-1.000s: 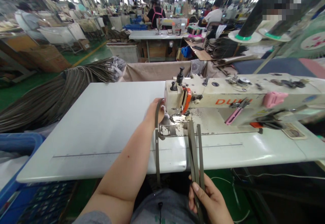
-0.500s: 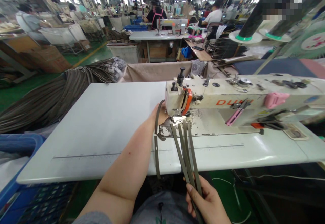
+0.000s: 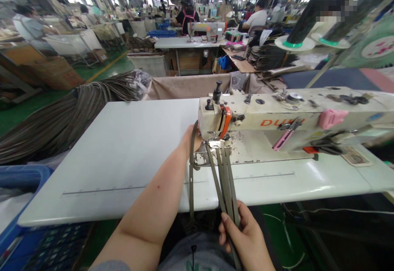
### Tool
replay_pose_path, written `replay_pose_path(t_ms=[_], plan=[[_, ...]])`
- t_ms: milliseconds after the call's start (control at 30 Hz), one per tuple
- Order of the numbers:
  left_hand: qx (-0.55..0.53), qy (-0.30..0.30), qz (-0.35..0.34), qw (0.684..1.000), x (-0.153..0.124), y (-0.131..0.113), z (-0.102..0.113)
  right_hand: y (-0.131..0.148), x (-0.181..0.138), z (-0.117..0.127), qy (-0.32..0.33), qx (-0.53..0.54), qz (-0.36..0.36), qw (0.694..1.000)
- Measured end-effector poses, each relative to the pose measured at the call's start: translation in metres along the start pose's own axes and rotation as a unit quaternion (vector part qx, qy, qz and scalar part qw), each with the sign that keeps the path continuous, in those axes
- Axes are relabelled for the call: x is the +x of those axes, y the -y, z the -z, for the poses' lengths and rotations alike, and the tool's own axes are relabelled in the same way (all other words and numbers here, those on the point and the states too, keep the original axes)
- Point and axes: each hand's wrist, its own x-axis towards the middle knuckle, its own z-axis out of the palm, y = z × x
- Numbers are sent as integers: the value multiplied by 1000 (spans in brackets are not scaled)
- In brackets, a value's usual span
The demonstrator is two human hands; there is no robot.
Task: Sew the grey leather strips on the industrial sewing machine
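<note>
Your right hand (image 3: pixel 244 238) is below the near edge of the white table (image 3: pixel 123 156), fingers curled shut around a bundle of grey-brown straps (image 3: pixel 226 181). The straps run up from your grip, across the near edge of the table, and fan slightly as they reach the presser foot (image 3: pixel 215 143) at the left end of the sewing machine (image 3: pixel 277 119), where their far ends lie on the metal plate under the head. Your left hand (image 3: pixel 192 137) is up against the left end of the machine head, just beside the presser foot; the fingers are hidden behind the head, so whether they are gripping cannot be told. A single strap (image 3: pixel 191 181) loops over the back of that hand and hangs straight down past the near edge of the table towards your lap. Off the table's far left corner lies a large heap of straps (image 3: pixel 67 115) of the same colour, draped over a blue crate (image 3: pixel 21 176) that stands by the left edge. Beyond the far edge, other people sit at another sewing table (image 3: pixel 184 42).
</note>
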Motion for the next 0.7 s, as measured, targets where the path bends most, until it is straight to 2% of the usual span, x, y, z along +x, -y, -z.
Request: replay_pose_path(t_ms=[400,700], plan=[[-33,-31,11,999,-4,-4,-1,1,3,-3,-2,18,6,1000],[-40,-35,15,998,-5,-4,-1,13,1,-8,3,20,-3,1000]])
